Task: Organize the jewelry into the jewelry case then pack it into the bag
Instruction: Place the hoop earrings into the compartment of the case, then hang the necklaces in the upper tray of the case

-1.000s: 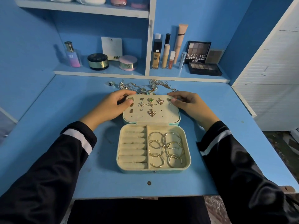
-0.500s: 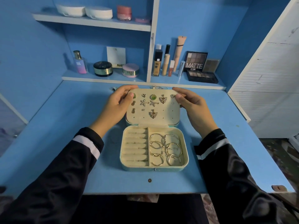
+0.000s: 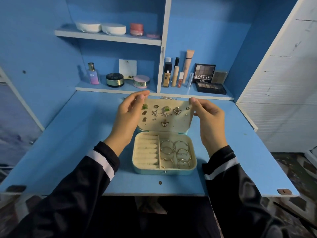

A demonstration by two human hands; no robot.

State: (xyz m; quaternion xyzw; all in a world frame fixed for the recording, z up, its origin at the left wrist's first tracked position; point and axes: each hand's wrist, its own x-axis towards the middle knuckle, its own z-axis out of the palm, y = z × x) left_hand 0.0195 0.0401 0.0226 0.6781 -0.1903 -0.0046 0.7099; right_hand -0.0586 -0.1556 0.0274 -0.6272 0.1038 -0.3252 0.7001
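Lid [image 3: 169, 117] of jewelry case [image 3: 164, 171] pinched at far corners: left hand [image 3: 127, 117] on one, right hand [image 3: 210, 117] on the other, fingers closed on the edge, lid tilted up. Between the grips, about eleven earrings [image 3: 177, 111] pinned. Below them, tray with roughly six hoops [image 3: 178, 152] beside ring rolls [image 3: 147, 151]. Behind the lid, chains [image 3: 167, 98] on blue desk [image 3: 68, 143], partly hidden.

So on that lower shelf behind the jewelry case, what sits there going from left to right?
Purple perfume bottle → black round jar with gold band → pink round compact → dark foundation bottle → tall beige tube → upright MATTE eyeshadow palette.
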